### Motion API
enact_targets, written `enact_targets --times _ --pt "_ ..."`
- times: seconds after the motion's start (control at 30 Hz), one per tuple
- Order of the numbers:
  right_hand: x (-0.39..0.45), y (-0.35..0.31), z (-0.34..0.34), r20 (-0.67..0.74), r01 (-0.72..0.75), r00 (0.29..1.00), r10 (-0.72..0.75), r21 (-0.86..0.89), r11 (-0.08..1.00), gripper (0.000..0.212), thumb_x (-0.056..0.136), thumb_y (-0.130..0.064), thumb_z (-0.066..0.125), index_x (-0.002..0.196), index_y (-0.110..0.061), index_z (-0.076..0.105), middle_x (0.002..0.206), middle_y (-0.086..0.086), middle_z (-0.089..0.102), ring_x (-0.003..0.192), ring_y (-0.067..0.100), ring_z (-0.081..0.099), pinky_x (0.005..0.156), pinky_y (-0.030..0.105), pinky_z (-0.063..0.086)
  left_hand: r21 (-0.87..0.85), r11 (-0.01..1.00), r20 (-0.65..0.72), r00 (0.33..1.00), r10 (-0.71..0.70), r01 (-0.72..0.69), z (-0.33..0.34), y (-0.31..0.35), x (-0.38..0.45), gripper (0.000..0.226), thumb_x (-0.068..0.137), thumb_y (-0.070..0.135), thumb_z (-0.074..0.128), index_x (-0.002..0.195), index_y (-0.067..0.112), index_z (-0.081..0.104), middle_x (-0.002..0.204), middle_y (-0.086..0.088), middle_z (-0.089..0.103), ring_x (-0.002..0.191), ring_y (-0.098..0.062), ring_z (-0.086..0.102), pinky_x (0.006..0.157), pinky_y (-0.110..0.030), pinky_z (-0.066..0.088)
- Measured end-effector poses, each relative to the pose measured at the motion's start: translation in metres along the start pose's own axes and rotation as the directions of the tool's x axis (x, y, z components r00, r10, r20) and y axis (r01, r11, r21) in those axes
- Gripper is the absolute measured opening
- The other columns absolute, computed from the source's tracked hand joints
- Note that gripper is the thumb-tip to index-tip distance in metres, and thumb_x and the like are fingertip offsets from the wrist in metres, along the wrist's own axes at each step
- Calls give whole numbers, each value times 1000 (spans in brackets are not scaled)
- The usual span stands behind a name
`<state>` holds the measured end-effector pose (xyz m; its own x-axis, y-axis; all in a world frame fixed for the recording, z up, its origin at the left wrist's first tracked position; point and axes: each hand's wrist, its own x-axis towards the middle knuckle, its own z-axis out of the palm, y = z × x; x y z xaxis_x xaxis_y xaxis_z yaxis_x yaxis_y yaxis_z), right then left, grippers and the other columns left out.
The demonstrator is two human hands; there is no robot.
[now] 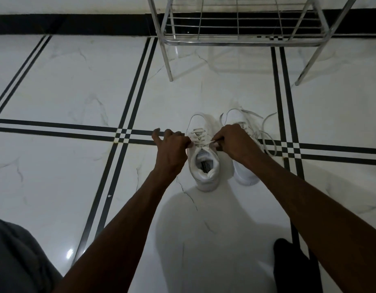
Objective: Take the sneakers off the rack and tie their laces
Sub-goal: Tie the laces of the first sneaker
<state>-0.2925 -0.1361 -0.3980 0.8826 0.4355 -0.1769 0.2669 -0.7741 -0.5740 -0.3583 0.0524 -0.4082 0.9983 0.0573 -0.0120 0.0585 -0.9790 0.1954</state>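
Nearest the camera, a grey-clothed knee [17, 256] filled the lower left corner, and a dark sock-like shape [288, 263] lay on the floor at the lower right, partly behind the right forearm. Both bare forearms reached forward over the glossy white marble-patterned tile floor [66, 92], which was crossed by paired black inlay stripes [128, 115].

Beyond the forearms stood two white low-top sneakers, side by side and close together, toes pointing away from the person. The left white sneaker [205, 166] showed its open collar, inside which only a white insole with a small printed label could be seen. The left hand [172, 146] and the right hand [233, 142] were apart, one on each side of this shoe's tongue, each pinched shut on an end of the white flat lace [201, 142], which ran taut between them across the top eyelets. The right white sneaker [246, 174] stood just beside it, largely hidden by the right wrist; its loose white laces [267, 132] trailed untied over the floor toward the right.

Farther off, well apart from the shoes, stood the shiny chrome wire shoe rack [238, 37] on slanted legs. Its visible lower shelf held nothing. Behind it ran a black skirting band [77, 24] along the base of the wall.
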Motion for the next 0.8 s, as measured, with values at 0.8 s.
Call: enact_targets --times 0.8 --pt "-18 -34 39 -64 -292 941 333 348 891 33 92 -10 55 121 -4 69 127 16 68 118 29 63 100 33 49 -822 354 369 890 -267 447 22 -10 -8 45 98 60 45 114 28 72 115 -2 76 114 -28 69 101 -57 55"
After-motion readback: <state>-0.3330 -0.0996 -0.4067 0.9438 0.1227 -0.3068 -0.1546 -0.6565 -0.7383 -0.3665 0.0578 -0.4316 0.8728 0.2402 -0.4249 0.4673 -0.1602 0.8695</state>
